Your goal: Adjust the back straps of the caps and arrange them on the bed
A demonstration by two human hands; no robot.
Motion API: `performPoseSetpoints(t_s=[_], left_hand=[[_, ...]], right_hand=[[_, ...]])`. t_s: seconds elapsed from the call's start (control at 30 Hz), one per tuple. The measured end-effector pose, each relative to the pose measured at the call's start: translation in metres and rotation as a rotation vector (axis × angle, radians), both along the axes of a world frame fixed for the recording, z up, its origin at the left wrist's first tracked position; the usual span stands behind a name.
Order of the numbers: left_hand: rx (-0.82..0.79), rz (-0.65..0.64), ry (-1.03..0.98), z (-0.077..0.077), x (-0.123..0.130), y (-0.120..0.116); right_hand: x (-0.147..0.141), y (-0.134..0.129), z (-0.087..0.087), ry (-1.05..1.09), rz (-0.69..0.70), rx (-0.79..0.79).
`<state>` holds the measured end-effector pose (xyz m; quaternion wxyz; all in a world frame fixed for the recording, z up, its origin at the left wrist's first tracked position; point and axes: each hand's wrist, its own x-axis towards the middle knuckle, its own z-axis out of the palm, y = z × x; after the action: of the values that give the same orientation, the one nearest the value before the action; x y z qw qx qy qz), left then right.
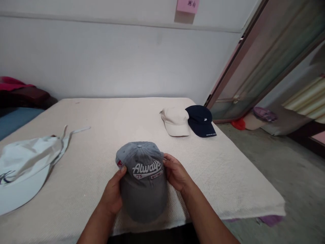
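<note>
Between my two hands is a grey baseball cap (143, 189), its brim pointing toward me and white "Always" lettering across the front. My left hand (113, 191) grips the cap's left side, thumb on the outside near a small red patch. On the opposite side my right hand (176, 172) holds the edge, with some fingers hidden behind the cap. Farther back on the table lie a cream cap (175, 121) and a navy cap (201, 120), side by side and touching. A large white cap (27, 166) with loose straps rests at the left.
A cream textured cloth covers the table (122, 118), whose right edge drops to a grey floor (291, 169). Behind stands a pale wall (114, 61) with a pink note (188, 5). Dark red and blue fabric (20, 117) is piled at the far left.
</note>
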<state>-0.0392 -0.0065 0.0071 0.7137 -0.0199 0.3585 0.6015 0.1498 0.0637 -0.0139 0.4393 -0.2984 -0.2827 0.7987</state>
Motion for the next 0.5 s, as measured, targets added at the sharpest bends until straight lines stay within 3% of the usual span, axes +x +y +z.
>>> performPoseSetpoints(t_s=[0.1,0.23,0.4,0.5], left_hand=[[-0.043,0.054,0.077,-0.001,-0.002,0.0],[-0.075,0.224,0.123,-0.002,-0.018,0.006],[-0.036,0.431,0.108,-0.002,-0.032,0.017],[0.021,0.44,0.074,-0.004,-0.034,0.018]], right_hand=[[-0.001,-0.001,-0.002,0.024,0.003,-0.008],[-0.004,-0.006,-0.005,0.035,0.026,-0.069],[-0.013,-0.026,-0.009,0.138,0.257,-0.105],[-0.021,-0.036,-0.012,0.194,0.334,-0.136]])
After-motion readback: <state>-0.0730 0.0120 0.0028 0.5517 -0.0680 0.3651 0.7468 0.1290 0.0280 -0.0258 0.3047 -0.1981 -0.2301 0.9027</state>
